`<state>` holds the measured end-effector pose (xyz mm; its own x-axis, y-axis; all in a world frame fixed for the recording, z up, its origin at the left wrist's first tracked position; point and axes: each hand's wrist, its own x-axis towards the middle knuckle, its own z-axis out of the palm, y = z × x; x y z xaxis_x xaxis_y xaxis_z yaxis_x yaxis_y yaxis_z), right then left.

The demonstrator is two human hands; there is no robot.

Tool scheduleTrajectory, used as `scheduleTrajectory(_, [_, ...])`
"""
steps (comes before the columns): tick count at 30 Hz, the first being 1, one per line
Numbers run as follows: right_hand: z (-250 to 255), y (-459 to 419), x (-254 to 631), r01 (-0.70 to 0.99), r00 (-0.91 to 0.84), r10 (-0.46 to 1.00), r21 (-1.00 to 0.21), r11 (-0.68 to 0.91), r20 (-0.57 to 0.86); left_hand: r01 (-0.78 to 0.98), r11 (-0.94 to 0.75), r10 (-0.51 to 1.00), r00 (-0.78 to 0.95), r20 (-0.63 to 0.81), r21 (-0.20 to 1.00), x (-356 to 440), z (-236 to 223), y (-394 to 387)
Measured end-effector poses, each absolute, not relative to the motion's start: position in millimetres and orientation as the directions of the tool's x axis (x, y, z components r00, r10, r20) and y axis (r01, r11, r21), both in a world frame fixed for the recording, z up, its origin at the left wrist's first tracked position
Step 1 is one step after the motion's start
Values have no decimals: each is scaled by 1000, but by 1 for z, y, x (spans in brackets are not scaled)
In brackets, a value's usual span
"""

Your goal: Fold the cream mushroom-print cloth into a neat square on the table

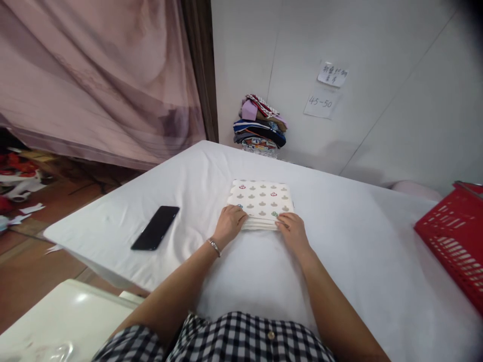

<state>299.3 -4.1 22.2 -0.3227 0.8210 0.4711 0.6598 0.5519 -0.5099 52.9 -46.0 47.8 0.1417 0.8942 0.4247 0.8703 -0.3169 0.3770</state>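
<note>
A folded cream cloth [263, 195] with a small grey, red and green print lies flat on the white-covered table [358, 221]. Several layers show along its near edge. At its near left corner, my left hand [230, 221] grips the edge with fingers on top; a bracelet circles that wrist. My right hand [293, 230] pinches the near right corner between thumb and fingers. The thumbs and the underside of the cloth are partly hidden.
A black phone [156, 228] lies on the table to the left. On the right stands a red plastic basket [453, 236]. Beyond the far edge is a pile of folded fabrics [260, 125] by the wall. A pink curtain [113, 75] hangs at left, above a cream surface [68, 317].
</note>
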Motion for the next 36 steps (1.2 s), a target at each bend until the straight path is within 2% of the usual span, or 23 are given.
scheduleTrajectory(5, [19, -5, 300, 652, -247, 845, -564, 506, 473, 848, -335, 854, 90, 512, 410, 59, 44, -52])
scheduleTrajectory(10, [21, -10, 296, 727, -256, 822, -459, 510, 508, 823, -383, 812, 83, 578, 420, 60, 40, -58])
scheduleTrajectory(18, [26, -17, 307, 668, -303, 693, -373, 644, 655, 846, -365, 838, 118, 532, 388, 59, 35, -56])
scheduleTrajectory(25, [30, -18, 312, 647, -403, 691, -348, 679, 599, 841, -384, 865, 184, 467, 380, 56, 40, -58])
scheduleTrajectory(28, [26, -17, 313, 609, -398, 713, -415, 676, 578, 794, -429, 854, 200, 480, 431, 51, 40, -59])
scheduleTrajectory(30, [23, -16, 313, 561, -333, 769, -541, 627, 546, 783, -393, 858, 122, 500, 482, 47, 39, -56])
scheduleTrajectory(33, [23, -10, 316, 495, -89, 881, -747, 444, 465, 789, -209, 856, -138, 498, 578, 38, 37, -45])
scheduleTrajectory(34, [24, -5, 317, 488, -3, 910, -793, 364, 416, 775, -119, 858, -234, 457, 621, 34, 36, -39])
scheduleTrajectory(36, [29, 10, 320, 499, 113, 960, -850, 168, 256, 701, 92, 877, -394, 276, 707, 27, 37, -26])
